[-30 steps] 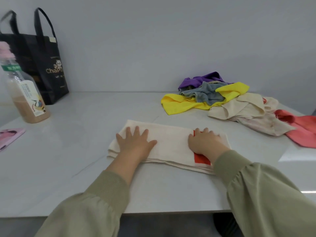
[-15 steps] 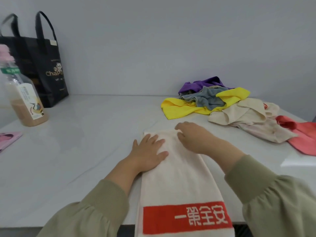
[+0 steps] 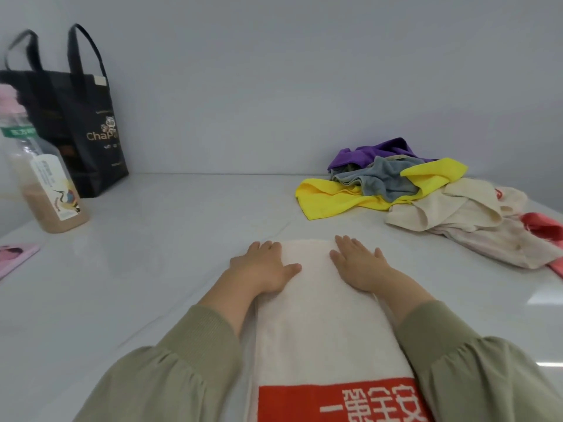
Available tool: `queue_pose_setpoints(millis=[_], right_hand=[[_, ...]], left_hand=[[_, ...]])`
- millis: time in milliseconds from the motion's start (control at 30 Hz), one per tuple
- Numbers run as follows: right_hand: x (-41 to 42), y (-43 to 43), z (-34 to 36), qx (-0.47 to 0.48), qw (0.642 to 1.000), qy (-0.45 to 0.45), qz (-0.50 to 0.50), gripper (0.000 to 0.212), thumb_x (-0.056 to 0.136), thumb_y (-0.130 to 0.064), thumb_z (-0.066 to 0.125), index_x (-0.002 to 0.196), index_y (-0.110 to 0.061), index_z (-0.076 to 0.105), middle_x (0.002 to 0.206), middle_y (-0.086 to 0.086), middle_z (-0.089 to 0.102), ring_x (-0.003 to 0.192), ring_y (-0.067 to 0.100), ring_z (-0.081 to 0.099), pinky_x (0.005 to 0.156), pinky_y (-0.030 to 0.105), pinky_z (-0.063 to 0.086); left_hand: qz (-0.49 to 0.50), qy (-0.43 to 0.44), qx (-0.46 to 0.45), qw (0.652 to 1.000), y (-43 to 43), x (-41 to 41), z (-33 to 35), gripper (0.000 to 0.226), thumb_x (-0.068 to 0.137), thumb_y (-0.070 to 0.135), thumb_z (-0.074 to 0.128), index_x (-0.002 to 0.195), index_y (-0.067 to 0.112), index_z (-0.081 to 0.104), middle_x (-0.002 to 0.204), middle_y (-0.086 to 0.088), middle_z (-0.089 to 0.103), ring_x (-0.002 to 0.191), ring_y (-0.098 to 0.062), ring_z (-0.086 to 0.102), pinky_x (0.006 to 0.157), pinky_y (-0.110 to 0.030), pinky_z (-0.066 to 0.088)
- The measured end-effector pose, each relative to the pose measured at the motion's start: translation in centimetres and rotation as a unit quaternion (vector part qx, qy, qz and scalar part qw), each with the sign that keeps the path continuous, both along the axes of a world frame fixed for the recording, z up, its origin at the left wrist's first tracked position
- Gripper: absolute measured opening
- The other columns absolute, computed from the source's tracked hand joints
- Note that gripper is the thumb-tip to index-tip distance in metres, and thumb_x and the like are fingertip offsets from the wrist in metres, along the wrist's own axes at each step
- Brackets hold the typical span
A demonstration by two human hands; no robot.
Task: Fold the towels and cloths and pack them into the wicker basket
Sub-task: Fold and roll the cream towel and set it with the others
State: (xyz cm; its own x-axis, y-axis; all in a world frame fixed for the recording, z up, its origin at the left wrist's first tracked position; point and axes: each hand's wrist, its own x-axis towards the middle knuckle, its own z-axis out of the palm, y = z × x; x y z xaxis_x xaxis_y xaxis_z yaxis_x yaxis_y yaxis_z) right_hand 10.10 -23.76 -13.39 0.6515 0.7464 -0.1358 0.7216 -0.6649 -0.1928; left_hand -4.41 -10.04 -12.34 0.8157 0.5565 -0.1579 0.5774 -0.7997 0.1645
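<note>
With your left grip [image 3: 262, 269] and right grip [image 3: 359, 267] flat, fingers straight, press the towel [image 3: 320, 330] smooth before folding it evenly.

I count one cream towel [image 3: 320, 315], one tote bag [image 3: 88, 123], one bottle [image 3: 45, 190], one pink booklet [image 3: 15, 254]. At right, one each: purple cloth [image 3: 380, 150], grey cloth [image 3: 377, 181], yellow cloth [image 3: 332, 199], red cloth [image 3: 542, 228].

Bare table [image 3: 182, 239] is left open from the spread towel [image 3: 320, 315] to the left side, where the way is barred by a bottle [image 3: 45, 184], a black tote bag [image 3: 82, 123] behind it and a pink booklet [image 3: 15, 257] at the edge. The far right is occupied by a heap of cloths [image 3: 426, 202], near the towel but apart.
</note>
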Motion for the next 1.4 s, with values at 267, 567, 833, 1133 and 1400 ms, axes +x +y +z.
queue_pose_setpoints(millis=[267,567,833,1133,1400], right_hand=[[3.4,0.1,1.2,0.262,0.940,0.211,-0.061,0.037,0.101,-0.029,0.038,0.125,-0.011,0.060,0.135,0.004,0.054,0.125,0.021,0.047,0.106,0.031,0.029],[4.9,-2.2,1.7,0.368,0.796,0.477,0.061,0.026,0.083,-0.027,0.063,0.082,-0.002,0.060,0.079,0.012,0.059,0.075,0.022,0.054,0.075,0.032,0.039],[5.5,-3.3,2.8,0.215,0.911,0.349,0.032,0.003,0.085,-0.012,0.069,0.087,-0.010,0.070,0.087,0.004,0.069,0.087,0.019,0.060,0.084,0.028,0.045],[3.8,-1.2,0.9,0.352,0.926,0.029,-0.134,0.025,0.096,-0.030,0.050,0.114,-0.015,0.059,0.093,0.001,0.057,0.098,0.022,0.054,0.083,0.034,0.042],[-1.8,-2.4,-0.1,0.018,0.997,-0.047,0.053,0.058,0.101,-0.048,0.020,0.153,-0.027,0.004,0.161,-0.001,-0.001,0.147,0.023,0.000,0.116,0.050,0.002]], left_hand=[[-0.094,-0.050,-0.025,0.994,1.7,-0.2,-1.7,0.059,0.098,0.056,0.027,0.151,0.038,0.010,0.160,0.014,-0.003,0.147,-0.011,-0.007,0.118,-0.049,-0.004],[-0.165,-0.079,-0.079,0.980,2.3,-0.6,-1.3,0.065,0.095,0.054,0.041,0.149,0.044,0.004,0.158,0.021,0.002,0.146,-0.004,-0.002,0.119,-0.041,-0.004],[-0.203,-0.039,-0.061,0.977,2.9,-0.6,-1.7,0.072,0.082,0.076,0.031,0.146,0.050,0.011,0.156,0.026,0.000,0.146,-0.004,-0.004,0.118,-0.041,-0.004],[-0.148,-0.026,0.004,0.989,1.9,-0.5,-2.0,0.062,0.096,0.059,0.024,0.151,0.039,0.003,0.158,0.019,-0.007,0.146,-0.009,-0.010,0.119,-0.043,-0.006],[-0.047,-0.028,0.010,0.998,2.5,-0.8,-2.1,0.060,0.098,0.058,0.015,0.152,0.036,0.001,0.159,0.017,-0.010,0.147,-0.015,-0.011,0.118,-0.051,-0.005]])
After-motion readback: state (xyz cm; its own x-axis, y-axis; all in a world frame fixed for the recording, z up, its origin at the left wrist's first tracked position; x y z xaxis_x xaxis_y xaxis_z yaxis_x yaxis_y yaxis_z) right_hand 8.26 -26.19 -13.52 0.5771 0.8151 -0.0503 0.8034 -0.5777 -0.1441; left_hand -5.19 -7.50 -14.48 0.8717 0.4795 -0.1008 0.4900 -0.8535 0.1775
